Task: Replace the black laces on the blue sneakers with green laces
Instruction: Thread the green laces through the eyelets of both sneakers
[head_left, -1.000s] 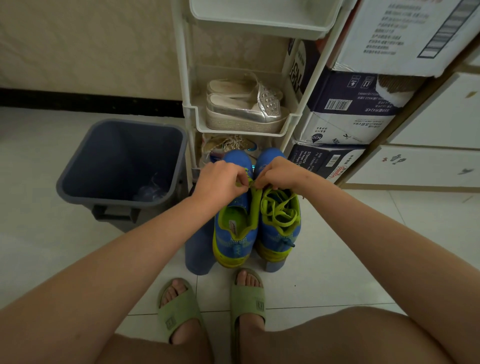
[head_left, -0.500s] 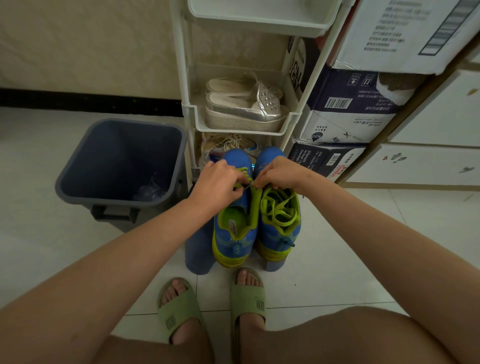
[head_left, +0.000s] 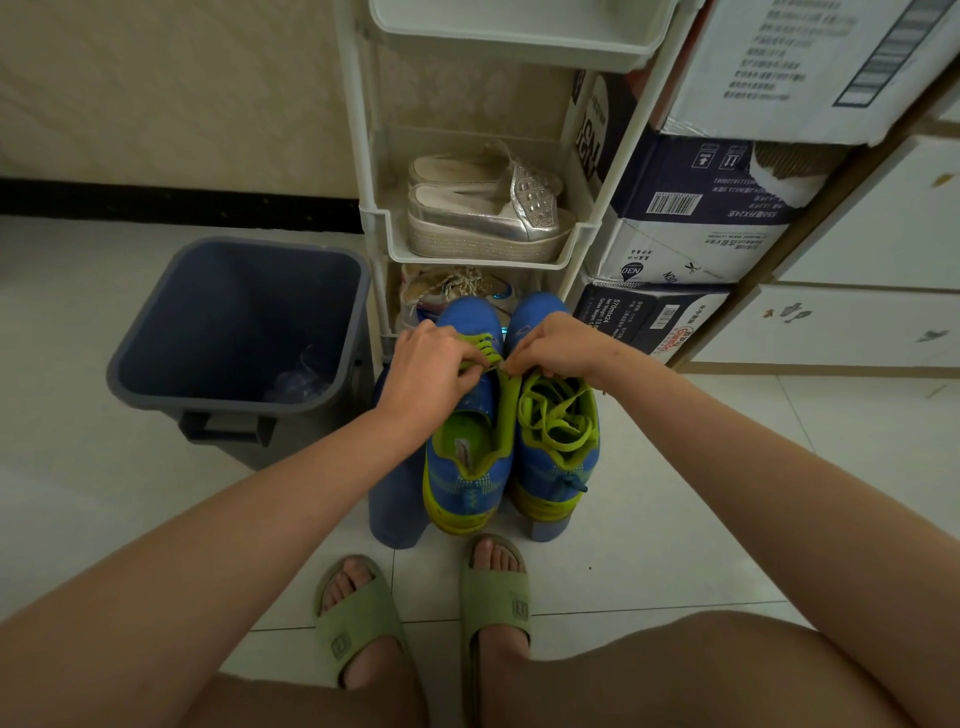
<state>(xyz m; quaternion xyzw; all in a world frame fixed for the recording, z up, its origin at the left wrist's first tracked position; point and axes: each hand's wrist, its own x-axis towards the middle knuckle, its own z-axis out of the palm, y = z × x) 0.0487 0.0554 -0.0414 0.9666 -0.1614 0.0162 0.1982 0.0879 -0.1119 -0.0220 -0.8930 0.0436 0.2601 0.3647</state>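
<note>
Head-down view of a person seated over a pair of blue sneakers with yellow-green trim, side by side at the centre of view on a low blue stand (head_left: 395, 499), toes pointing to 12 o'clock. The left hand (head_left: 428, 376) and right hand (head_left: 558, 345) meet over the forefoot of the left sneaker (head_left: 467, 467). The fingers of each are curled and pinched on its green lace (head_left: 483, 345), the fingertips almost touching. The right sneaker (head_left: 550, 467) holds a loose tangle of green lace (head_left: 556, 415) in its opening. No black lace is visible. The lace is probably light, soft and floppy. It is best held close to its stiff tip for threading, with the other hand steadying the soft knit upper beside the eyelet. A grey bin (head_left: 234, 322) stands at 9 o'clock and a white shelf rack (head_left: 357, 156) with silver shoes (head_left: 488, 218) at 12. Stacked boxes (head_left: 691, 234) are at 2 and green slippers (head_left: 358, 618) at 6.
</note>
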